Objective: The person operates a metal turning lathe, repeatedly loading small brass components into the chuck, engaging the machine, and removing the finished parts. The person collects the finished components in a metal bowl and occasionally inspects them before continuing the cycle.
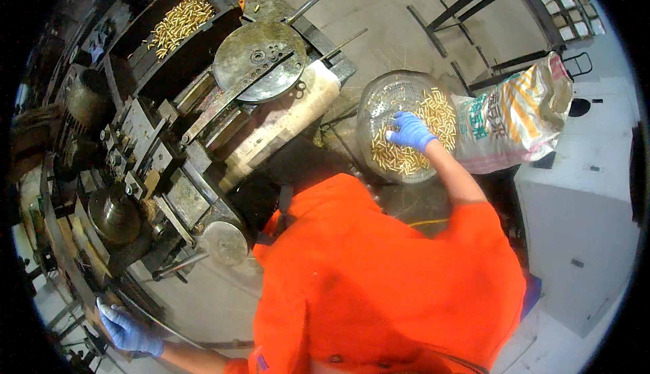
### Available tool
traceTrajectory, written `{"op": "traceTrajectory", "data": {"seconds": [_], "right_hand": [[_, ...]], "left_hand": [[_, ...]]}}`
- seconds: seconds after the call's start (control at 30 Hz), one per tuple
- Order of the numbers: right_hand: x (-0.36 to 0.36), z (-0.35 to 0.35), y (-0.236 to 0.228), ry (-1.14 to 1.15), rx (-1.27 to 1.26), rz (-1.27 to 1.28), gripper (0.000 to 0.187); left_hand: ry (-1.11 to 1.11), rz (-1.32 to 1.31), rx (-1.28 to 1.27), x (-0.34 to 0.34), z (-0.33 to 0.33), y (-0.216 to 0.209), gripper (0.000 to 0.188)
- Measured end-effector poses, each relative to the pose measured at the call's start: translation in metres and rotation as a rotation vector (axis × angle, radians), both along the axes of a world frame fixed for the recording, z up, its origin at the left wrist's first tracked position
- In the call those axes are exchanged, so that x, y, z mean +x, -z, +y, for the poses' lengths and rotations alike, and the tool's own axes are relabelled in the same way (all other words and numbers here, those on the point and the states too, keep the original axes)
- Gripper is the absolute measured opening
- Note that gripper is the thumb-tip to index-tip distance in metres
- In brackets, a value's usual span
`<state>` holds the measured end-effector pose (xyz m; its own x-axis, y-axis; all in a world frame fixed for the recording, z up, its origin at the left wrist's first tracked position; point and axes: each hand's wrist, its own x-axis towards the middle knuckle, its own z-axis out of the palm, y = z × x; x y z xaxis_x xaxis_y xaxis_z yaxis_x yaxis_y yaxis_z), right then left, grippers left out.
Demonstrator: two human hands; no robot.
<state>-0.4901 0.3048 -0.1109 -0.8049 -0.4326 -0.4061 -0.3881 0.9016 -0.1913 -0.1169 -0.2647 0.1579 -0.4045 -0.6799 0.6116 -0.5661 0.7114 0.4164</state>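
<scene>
My right hand (411,132), in a blue glove, is over a round perforated metal basin (374,103). Its thumb and fingers look apart, with nothing visible between them. Many small brass-coloured cylinders (439,113) lie in the basin, some beneath and beside that hand. Far to the left, my left hand (130,330), gloved in blue too, is by the curved dark edge of a machine (88,289). Its fingers are stretched out; whether the palm touches the edge I cannot tell. Orange sleeves cover my upper arms.
A dark metal tray (139,79) on the machine holds more brass cylinders. Beside it are a round metal disc (261,62) with a slotted bar and a small handwheel (225,243). A printed woven sack (508,120) leans right of the basin, near a grey cabinet (575,238).
</scene>
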Motion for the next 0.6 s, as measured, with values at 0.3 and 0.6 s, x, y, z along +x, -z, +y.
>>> {"op": "traceTrajectory", "data": {"seconds": [0.3,0.6], "right_hand": [[0.049,-0.183,-0.159,-0.505,-0.996,0.248,0.035],[0.08,-0.286,-0.217,-0.85,-1.081,0.194,0.027]], "left_hand": [[0.522,-0.1,0.654,-0.125,0.088,0.03,0.026],[0.912,-0.09,1.135,-0.183,0.133,0.067,0.03]]}}
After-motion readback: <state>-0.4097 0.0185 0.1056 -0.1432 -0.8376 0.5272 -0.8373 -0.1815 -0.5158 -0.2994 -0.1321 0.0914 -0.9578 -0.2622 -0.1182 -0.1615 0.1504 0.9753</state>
